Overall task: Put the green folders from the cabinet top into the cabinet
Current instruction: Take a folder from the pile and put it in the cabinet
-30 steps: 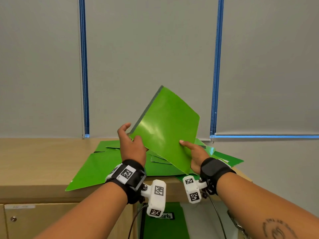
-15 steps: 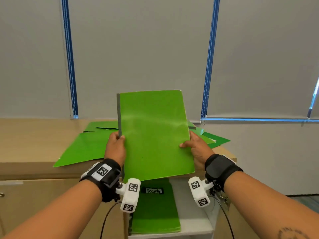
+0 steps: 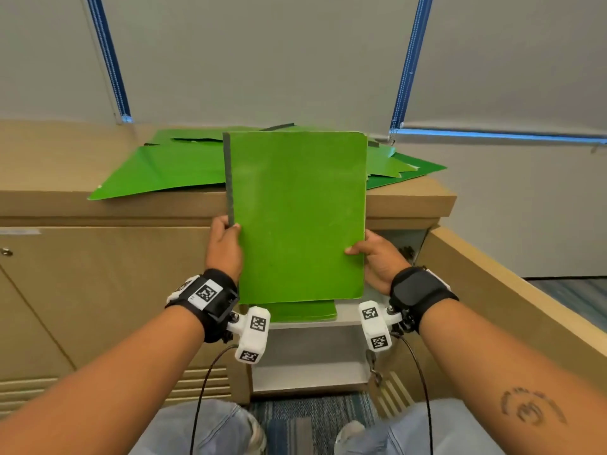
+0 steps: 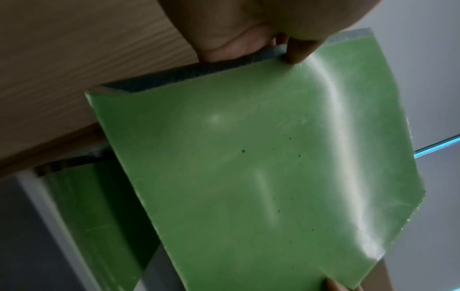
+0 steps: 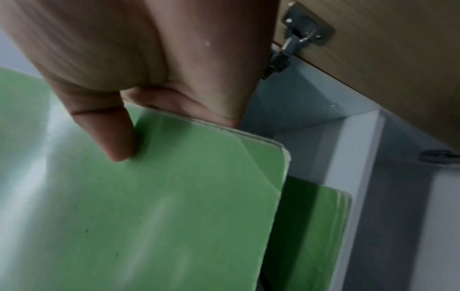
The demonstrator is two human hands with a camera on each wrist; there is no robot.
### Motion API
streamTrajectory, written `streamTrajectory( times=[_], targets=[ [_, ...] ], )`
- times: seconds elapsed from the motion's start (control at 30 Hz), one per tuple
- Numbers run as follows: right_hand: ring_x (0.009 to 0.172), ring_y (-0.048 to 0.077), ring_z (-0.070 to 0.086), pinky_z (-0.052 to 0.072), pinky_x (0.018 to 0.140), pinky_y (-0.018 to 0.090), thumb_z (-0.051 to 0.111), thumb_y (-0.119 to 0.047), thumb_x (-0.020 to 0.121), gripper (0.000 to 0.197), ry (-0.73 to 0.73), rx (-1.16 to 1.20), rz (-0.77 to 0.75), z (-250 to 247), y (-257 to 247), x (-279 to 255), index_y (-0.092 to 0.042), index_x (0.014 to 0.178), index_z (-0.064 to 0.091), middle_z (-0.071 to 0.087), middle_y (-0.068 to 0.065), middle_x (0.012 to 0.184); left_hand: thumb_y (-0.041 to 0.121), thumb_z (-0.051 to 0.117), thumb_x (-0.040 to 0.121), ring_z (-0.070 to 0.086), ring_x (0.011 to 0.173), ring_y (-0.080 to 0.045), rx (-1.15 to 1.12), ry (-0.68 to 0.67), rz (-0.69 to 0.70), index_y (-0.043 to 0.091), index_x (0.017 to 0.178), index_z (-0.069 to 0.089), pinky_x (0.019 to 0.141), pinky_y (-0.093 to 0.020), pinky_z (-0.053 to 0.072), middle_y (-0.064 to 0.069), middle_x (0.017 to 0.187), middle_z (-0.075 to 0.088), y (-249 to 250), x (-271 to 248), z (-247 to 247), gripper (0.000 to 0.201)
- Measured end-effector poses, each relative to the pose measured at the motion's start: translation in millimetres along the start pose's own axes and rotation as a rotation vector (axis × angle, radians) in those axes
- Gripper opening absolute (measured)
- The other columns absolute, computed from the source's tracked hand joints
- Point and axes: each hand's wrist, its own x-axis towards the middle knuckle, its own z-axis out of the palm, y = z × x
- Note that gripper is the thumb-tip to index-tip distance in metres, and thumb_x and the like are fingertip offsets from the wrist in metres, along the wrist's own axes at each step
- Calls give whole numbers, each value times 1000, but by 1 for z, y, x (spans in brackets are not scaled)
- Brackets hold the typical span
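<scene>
I hold a green folder point(image 3: 297, 218) with a grey spine upright in front of the open cabinet compartment. My left hand point(image 3: 225, 247) grips its spine edge, thumb on the front point(image 4: 296, 53). My right hand point(image 3: 374, 257) pinches the opposite edge, thumb on the cover point(image 5: 117, 137). Below it, a stack of green folders point(image 3: 303, 311) lies on the white cabinet shelf point(image 3: 348, 318); the same stack shows in the wrist views point(image 4: 99, 216) point(image 5: 316, 226). More green folders point(image 3: 164, 172) lie spread on the wooden cabinet top point(image 3: 49, 159).
The cabinet door point(image 3: 512, 303) stands open at the right, its metal hinge point(image 5: 298, 37) near my right hand. A closed wooden door point(image 3: 98, 290) with a small lock is at the left. A lower white shelf point(image 3: 308, 372) shows under the stack. Blue-edged blinds hang behind.
The folder came down from above the cabinet top to the front of the open compartment, held in both hands, and my view tilted downward.
</scene>
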Motion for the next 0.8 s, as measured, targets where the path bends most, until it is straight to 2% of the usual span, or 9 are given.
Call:
streamTrajectory(
  times=[0.07,0.17,0.3,0.4,0.47,0.53,0.63,0.73,0.8],
  targets=[
    [112,39,56,41,104,59,39,16,83,45,25,3,40,-5,21,2,-9,115,60,60,23,125,11,42,95,43,77,-16,-13,8,-53,19,87,49,72,-32,36,-6,85,49,-20,-9,3,13],
    [120,44,54,38,106,60,41,16,81,47,45,6,97,-18,57,9,-4,119,61,59,25,130,15,41,92,40,73,-17,2,25,-106,19,80,45,69,-35,34,-5,79,43,-53,-24,5,14],
    [112,36,59,44,103,51,42,17,83,44,50,-16,166,-39,101,21,0,119,59,60,23,127,30,41,81,49,84,-21,41,-7,-164,19,83,46,80,-41,40,-7,87,52,-100,-41,6,12],
    [105,31,62,52,91,43,42,16,85,42,30,-33,201,-54,126,37,-3,117,60,66,17,118,28,40,89,48,87,-22,85,-13,-130,14,97,47,79,-36,37,-3,90,54,-126,-50,18,19],
    [100,28,64,53,85,40,42,17,84,41,51,-42,211,-62,139,52,-6,110,62,69,12,109,24,38,101,46,96,-18,161,-10,-112,9,119,45,81,-26,31,-1,106,52,-143,-53,30,25],
    [100,30,63,51,91,45,44,16,82,38,90,-69,194,-67,151,67,-7,104,65,71,11,104,22,35,104,45,108,-15,251,-3,-119,5,134,36,86,-20,27,-3,120,48,-159,-53,42,35],
    [98,30,63,49,97,51,47,13,80,32,131,-106,161,-77,170,87,-6,97,65,72,10,99,23,35,103,47,122,-31,317,25,-159,3,139,33,93,-27,33,-20,135,49,-184,-43,59,41],
    [89,22,68,56,80,37,43,14,84,40,112,-115,164,-85,191,96,-11,107,64,73,7,98,18,38,103,53,112,-37,367,26,-156,0,130,42,84,-30,36,-23,120,56,-206,-25,72,33],
    [88,20,68,55,77,31,43,14,85,40,105,-116,146,-88,200,104,-10,110,62,73,6,97,15,39,102,55,101,-39,403,8,-156,-4,119,45,76,-32,33,-23,104,57,-217,-11,77,26]
  ],
)
